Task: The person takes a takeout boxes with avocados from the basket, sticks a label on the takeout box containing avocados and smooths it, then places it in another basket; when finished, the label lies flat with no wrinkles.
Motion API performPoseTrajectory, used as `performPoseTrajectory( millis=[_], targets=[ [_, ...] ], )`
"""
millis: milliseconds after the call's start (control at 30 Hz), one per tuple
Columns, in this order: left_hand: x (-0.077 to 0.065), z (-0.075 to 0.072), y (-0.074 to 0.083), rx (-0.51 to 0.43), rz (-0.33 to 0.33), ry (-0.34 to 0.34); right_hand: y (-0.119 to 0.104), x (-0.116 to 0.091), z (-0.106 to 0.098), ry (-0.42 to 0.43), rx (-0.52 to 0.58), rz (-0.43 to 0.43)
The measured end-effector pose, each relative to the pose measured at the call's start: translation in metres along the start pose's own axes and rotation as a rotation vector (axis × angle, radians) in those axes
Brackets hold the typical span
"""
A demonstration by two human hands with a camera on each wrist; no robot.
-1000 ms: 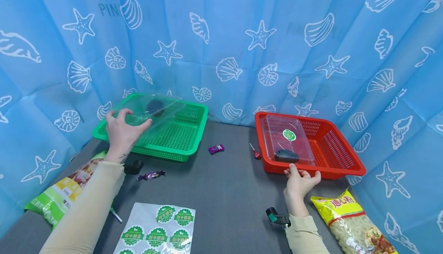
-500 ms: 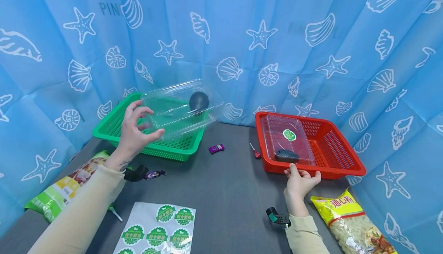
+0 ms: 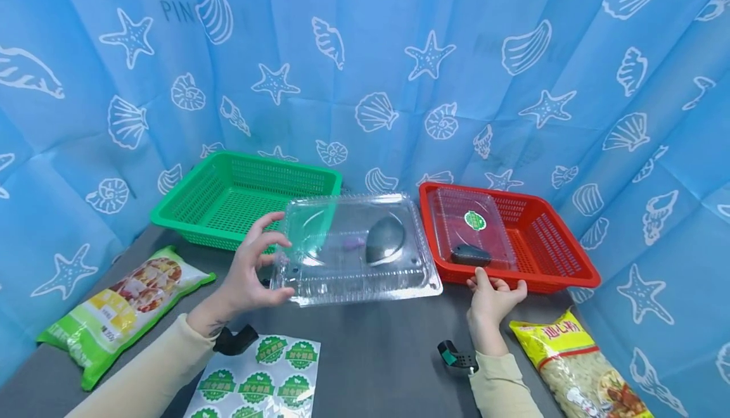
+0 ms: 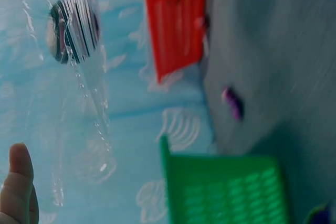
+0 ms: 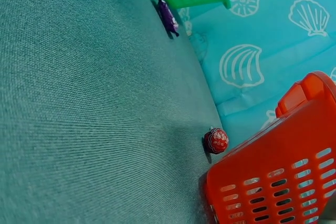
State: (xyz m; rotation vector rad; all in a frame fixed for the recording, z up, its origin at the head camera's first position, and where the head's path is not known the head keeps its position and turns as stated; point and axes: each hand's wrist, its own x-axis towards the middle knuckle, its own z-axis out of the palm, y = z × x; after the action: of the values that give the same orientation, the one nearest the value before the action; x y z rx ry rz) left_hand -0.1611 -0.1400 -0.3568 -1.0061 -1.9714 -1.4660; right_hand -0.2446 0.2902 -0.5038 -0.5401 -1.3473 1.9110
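Carrying step, I'd judge: clear box [image 3: 356,252] aloft.
Left hand [image 3: 246,278] pinches one end; right hand [image 3: 493,301] at red basket's [image 3: 570,256] rim, grip unclear. Next likely wants level support.

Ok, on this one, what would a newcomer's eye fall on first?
Probably the clear box with a dark roundish object inside, held in mid-view by the left hand. Next come the bright green basket on the left and the red basket on the right, vivid against the blue shell-print curtain behind.
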Motion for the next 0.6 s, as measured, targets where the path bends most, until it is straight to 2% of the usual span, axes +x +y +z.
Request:
performPoseTrajectory(
  millis=[67,167,367,467,600],
  targets=[
    [-0.007,0.008,0.005,-0.017,0.018,-0.033,0.0,-0.001,0.0,0.0,0.0,-0.009],
    [-0.02,0.018,0.005,-0.035,0.01,-0.08,0.003,0.001,0.0,-0.008,0.006,-0.023],
    [-0.049,0.036,-0.009,-0.063,-0.064,-0.157,0.007,0.006,-0.002,-0.02,0.003,-0.025],
    [-0.056,0.042,-0.008,-0.078,-0.109,-0.181,0.006,0.006,-0.002,-0.02,0.004,-0.005],
    [-0.056,0.048,-0.003,-0.086,-0.187,-0.221,0.005,0.006,-0.004,-0.026,0.012,0.007]
  ],
)
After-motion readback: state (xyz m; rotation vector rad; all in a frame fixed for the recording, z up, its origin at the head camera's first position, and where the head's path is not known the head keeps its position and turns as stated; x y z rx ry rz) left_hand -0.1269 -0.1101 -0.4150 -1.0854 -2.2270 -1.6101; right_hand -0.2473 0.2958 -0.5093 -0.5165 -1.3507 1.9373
